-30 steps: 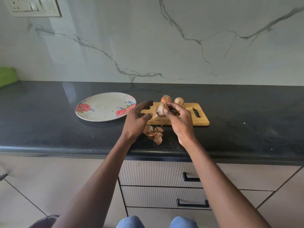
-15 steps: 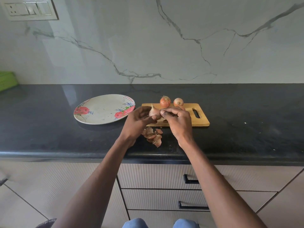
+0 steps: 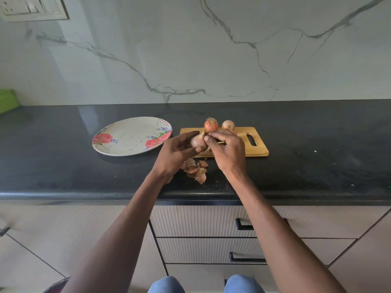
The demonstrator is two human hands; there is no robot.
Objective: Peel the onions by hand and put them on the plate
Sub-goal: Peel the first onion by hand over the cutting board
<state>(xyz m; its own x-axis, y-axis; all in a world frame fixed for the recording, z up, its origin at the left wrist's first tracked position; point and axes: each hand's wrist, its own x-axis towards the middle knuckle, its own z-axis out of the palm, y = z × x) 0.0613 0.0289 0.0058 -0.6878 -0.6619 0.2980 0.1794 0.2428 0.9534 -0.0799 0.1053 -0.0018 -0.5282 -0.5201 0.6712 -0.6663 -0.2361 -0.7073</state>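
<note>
Both hands hold a pale, partly peeled onion just above the left end of the wooden cutting board. My left hand cups it from the left and below. My right hand pinches at its top right with thumb and fingers. Two unpeeled onions rest at the board's far edge, an orange one and a paler one. A floral plate lies to the left of the board with nothing on it. Brown onion skins are piled on the counter below my hands.
The black counter runs the full width, with a rounded front edge and drawers below. A marble wall stands behind, with a switch panel at top left. A green object sits at the far left edge.
My left hand, open beside the onion a second ago, has closed onto it. Both hands now grip the onion together, slightly nearer the plate.
</note>
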